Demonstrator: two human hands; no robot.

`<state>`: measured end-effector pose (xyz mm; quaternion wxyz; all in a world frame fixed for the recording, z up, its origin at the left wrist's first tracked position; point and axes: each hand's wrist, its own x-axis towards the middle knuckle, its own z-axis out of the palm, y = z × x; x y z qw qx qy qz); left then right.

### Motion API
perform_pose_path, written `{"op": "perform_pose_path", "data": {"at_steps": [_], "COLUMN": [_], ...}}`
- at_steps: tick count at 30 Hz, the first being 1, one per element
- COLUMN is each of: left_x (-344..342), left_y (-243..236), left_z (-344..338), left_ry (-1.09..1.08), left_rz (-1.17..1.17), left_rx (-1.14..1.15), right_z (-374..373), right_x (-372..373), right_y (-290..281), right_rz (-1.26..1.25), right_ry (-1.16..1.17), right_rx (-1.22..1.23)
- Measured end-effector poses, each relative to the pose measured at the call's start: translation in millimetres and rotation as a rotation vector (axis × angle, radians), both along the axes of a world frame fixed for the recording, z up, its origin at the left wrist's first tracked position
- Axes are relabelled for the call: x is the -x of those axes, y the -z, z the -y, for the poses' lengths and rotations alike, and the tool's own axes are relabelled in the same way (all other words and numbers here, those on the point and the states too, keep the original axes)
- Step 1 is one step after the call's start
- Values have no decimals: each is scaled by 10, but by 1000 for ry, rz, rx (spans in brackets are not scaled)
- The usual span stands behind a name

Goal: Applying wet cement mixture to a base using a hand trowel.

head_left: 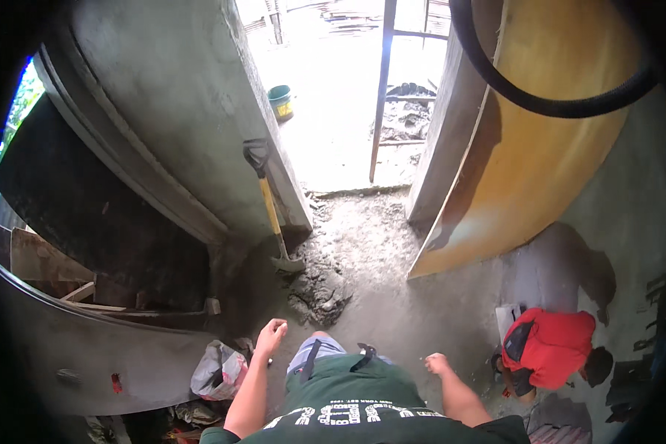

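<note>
My left hand [271, 337] hangs in front of me at the left with its fingers curled in, and nothing shows in it. My right hand [436, 363] is at my right side, loosely closed, with no object visible in it. Ahead of my left hand lies a heap of wet grey mortar [322, 292] on the floor. At its left edge a shovel [268, 203] with a yellow shaft and black grip leans on the wall, blade down. A white and red sack [219, 371] sits just left of my left forearm. Neither hand touches these.
A doorway with a rough sill [362, 191] opens ahead; a green bucket [280, 102] stands outside. A plywood sheet [540, 155] leans at the right under a black hose [562, 107]. A person in red [547, 346] crouches at the right. A grey ledge [126, 355] runs along the left.
</note>
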<state>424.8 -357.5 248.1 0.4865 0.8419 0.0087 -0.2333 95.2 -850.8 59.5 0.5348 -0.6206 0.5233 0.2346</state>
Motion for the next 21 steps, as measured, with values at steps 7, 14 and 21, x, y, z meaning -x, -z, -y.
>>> {"op": "perform_pose_path", "data": {"at_steps": [7,14,21], "left_x": [17,-430,-1476], "left_y": [571,1713,2120], "left_z": [101,430,916], "left_ry": [58,-93,-125], "left_rz": [-123,-458,-701], "left_rx": [-313,-140,-209], "right_z": [229,848,1905], "right_x": [-1251,-2802,-6724], "right_y": [-250,-618,-3115], "right_rz": [224,457,1075], "right_ry": [-201,-489,-238], "right_rx": [84,-91,549]}}
